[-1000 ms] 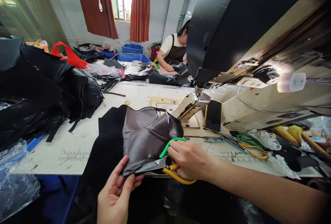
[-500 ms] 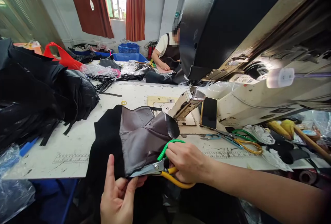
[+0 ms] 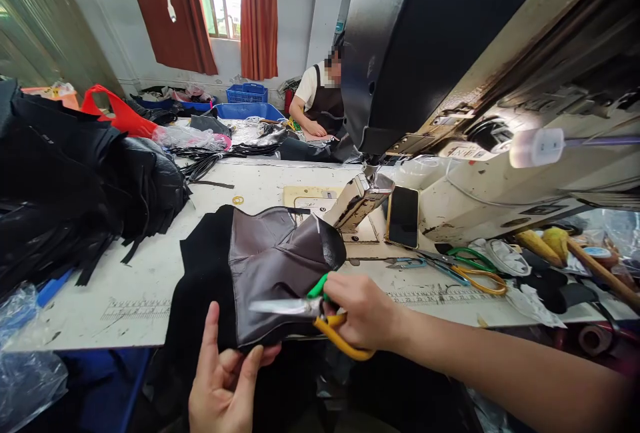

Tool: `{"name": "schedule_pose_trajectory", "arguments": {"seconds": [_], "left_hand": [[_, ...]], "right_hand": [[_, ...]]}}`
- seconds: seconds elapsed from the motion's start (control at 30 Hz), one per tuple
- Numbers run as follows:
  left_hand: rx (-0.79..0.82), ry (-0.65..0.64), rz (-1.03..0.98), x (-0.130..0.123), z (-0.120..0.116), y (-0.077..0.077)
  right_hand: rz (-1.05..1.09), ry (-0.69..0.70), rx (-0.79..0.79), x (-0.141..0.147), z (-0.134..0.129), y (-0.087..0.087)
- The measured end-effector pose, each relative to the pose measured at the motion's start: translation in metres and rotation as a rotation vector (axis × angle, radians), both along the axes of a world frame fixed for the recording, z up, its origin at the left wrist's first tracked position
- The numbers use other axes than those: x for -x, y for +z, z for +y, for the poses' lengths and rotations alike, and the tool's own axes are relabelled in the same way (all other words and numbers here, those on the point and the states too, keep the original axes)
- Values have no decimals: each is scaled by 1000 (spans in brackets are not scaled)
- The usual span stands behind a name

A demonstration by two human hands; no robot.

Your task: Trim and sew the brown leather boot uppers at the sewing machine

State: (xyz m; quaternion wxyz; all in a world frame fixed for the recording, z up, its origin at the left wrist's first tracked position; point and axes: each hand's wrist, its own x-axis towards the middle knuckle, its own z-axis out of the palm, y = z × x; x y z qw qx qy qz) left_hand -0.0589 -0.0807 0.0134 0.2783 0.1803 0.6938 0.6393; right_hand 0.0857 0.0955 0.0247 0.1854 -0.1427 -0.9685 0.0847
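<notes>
A black and dark grey garment piece [image 3: 273, 266] lies on the sewing table, its lower edge reaching the table's front. My left hand [image 3: 223, 373] pinches that lower edge between thumb and fingers, with the index finger pointing up. In my right hand [image 3: 365, 309] is a pair of scissors [image 3: 285, 307] with one green and one yellow handle. Their blades look closed and lie over the grey panel, pointing left, above the pinched edge. Whether the blades touch the cloth I cannot tell.
The sewing machine [image 3: 357, 203] rises behind the garment, with a phone [image 3: 403, 217] beside its base. More scissors [image 3: 475, 271] lie at the right. Black fabric pieces [image 3: 65, 179] are heaped at the left. Across the table a co-worker [image 3: 315, 103] sits handling material.
The scissors have lifted off the garment's lower edge, and their blades have swung up and come together. My left hand keeps its pinch and has shifted very slightly.
</notes>
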Motion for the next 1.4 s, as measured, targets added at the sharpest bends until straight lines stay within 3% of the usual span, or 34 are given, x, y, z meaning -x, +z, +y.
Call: {"name": "schedule_pose_trajectory", "arguments": {"seconds": [0.07, 0.13, 0.27, 0.37, 0.6, 1.0, 1.23, 1.4], "left_hand": [[1, -6, 5, 2, -1, 0], [3, -8, 8, 3, -1, -2], [1, -3, 5, 3, -2, -4], [-13, 6, 6, 3, -2, -5], [-40, -6, -2, 4, 0, -6], [-48, 11, -23, -1, 5, 2], [13, -40, 28, 4, 2, 0], [-54, -16, -5, 3, 5, 6]], "right_hand": [[95, -91, 87, 0, 5, 6], [84, -115, 29, -1, 9, 11], [-75, 23, -201, -5, 7, 11], [-158, 57, -261, -4, 1, 6], [-149, -8, -225, 1, -4, -3], [-121, -46, -236, -2, -3, -3], [-91, -33, -254, -1, -6, -8], [-47, 29, -277, -3, -8, -11]]}}
